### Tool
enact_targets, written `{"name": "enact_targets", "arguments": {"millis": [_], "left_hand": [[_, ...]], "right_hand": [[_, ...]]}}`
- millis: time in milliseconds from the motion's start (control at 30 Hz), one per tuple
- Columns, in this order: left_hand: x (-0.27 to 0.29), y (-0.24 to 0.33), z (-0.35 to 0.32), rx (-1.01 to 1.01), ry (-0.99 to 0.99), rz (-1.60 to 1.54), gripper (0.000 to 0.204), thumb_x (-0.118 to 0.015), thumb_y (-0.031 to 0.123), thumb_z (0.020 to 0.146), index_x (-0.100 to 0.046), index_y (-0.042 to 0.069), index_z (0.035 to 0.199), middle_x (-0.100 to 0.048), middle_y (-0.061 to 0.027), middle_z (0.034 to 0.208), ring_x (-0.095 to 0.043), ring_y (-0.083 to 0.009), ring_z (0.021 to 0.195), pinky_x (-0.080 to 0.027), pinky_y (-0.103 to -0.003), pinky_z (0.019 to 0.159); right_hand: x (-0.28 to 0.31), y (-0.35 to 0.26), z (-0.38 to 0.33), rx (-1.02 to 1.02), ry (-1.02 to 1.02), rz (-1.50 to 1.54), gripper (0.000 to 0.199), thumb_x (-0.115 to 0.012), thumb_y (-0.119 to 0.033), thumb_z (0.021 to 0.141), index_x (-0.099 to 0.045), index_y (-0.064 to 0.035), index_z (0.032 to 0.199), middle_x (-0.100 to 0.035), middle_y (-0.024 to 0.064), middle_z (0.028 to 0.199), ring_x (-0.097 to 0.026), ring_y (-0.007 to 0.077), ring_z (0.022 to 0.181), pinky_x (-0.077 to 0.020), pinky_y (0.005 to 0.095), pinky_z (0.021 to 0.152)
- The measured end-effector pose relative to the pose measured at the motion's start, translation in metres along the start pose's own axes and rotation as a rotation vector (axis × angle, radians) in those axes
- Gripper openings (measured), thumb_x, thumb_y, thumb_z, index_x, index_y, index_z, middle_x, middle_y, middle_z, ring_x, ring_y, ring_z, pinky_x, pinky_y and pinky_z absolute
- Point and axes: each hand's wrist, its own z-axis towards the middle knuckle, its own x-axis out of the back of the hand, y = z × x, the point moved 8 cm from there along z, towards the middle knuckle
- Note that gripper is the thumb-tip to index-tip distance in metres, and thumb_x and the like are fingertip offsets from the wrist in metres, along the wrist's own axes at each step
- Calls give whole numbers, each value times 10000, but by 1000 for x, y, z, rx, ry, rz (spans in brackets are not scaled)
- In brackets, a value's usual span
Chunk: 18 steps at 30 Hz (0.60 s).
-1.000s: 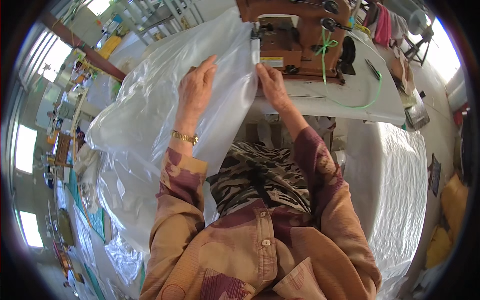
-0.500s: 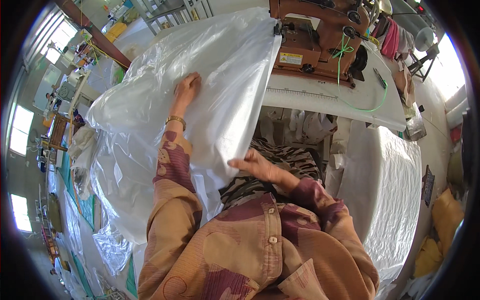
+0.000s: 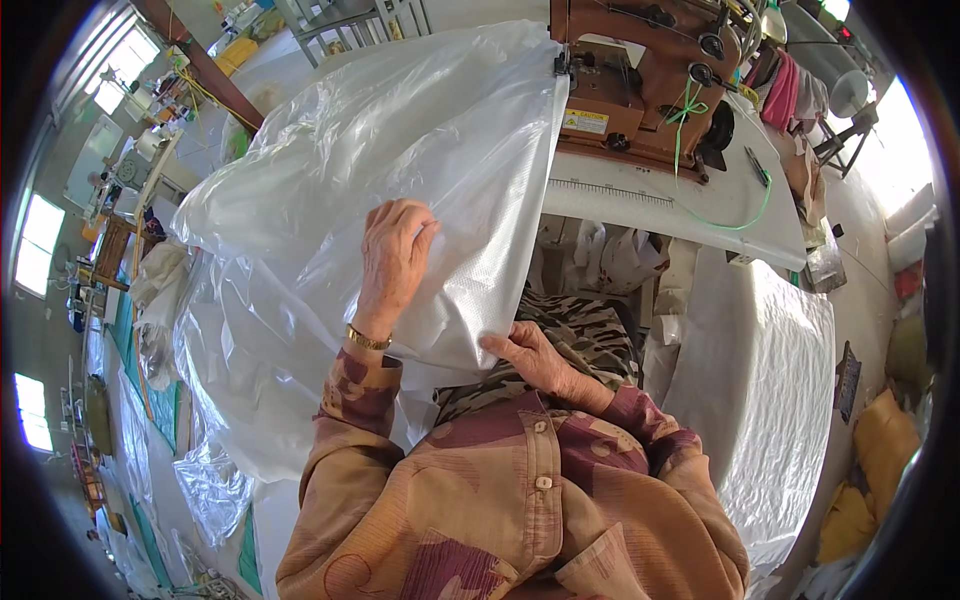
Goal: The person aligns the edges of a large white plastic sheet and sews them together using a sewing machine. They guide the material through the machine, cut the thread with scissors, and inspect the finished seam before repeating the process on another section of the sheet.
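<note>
Plastic sheeting (image 3: pixel 300 300) at brown sewing machine (image 3: pixel 662 90)

Spread in loose folds left of machine, up to needle end (image 3: pixel 562 62). Over it, left hand (image 3: pixel 397 255) with bent fingers; cannot tell whether gripping. At near corner, right hand (image 3: pixel 537 360), pinching sheeting between thumb and fingers. On machine, printed yellow-and-white label (image 3: pixel 585 121). On pale tabletop (image 3: pixel 725 200), ruled scale (image 3: pixel 610 190). At far right, yellow sack-like bundle (image 3: pixel 887 435) with hidden contents.

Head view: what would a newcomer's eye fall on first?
Probably the big, shiny plastic sheet across the left and centre, its near corner held by the right hand. Next, the brown sewing machine at the top, right of centre, with a green cord tied on it. Then the glossy white bundle at lower right.
</note>
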Motion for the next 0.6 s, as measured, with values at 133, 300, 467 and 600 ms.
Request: {"name": "enact_targets", "arguments": {"millis": [133,300,467,600], "left_hand": [[4,1,-2,42,26,-70,147,-695,96,830,-602,34,926,-630,-82,909,-585,-308,878,-430,-395,843],[-10,-4,-2,62,-163,212,109,-669,81,843,-603,20,905,-634,-108,914,-586,-331,874,-432,-414,853],[31,10,-15,140,-17,-148,98,-670,56,852,-585,6,853,-619,-110,814,-596,-288,765,-466,-384,760],[16,23,-33,342,-240,-511,97,-671,60,873,-599,-6,879,-628,-117,750,-597,-268,649,-471,-349,628]], "right_hand": [[-1,2,-1,3,9,25,282,-597,-234,991,-700,13,1080,-683,-10,922,-564,52,855,-484,258,817],[-1,1,-2,29,17,24,283,-591,-238,995,-701,8,1081,-683,-9,923,-569,52,867,-483,261,824],[-4,0,-2,54,8,49,288,-587,-241,995,-695,6,1096,-679,-7,958,-562,56,896,-479,270,846],[-8,-3,-4,63,-5,56,275,-587,-225,989,-690,5,1101,-676,-13,967,-554,54,899,-475,269,850]]}}
